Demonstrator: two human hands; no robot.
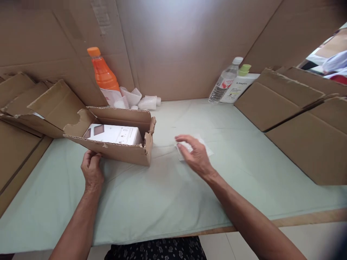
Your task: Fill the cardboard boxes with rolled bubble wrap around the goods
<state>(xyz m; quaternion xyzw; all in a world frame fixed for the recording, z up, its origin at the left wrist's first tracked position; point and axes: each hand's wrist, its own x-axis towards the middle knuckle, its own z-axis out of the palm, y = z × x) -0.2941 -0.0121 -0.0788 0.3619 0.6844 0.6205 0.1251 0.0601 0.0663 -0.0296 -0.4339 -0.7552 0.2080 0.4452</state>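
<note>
An open cardboard box (124, 153) with torn, uneven rims stands left of the middle of the table. Inside it lies a white printed carton (116, 134), its lower part hidden by the front wall. My left hand (92, 169) is closed at the lower front-left edge of the cardboard box, with the fingertips partly hidden against it. To the right, a small white translucent wrapping sheet (207, 147) lies on the cloth. Just over that sheet is my right hand (195, 153), its thumb and curved fingers apart and holding nothing that I can make out.
Behind the box are an orange drink bottle (105, 74) and several bubble-wrapped pieces (148, 102). A water bottle (223, 81) and a white green-capped bottle (237, 86) lean at the back right. Cardboard boxes flank the pale green cloth (162, 202) on both sides.
</note>
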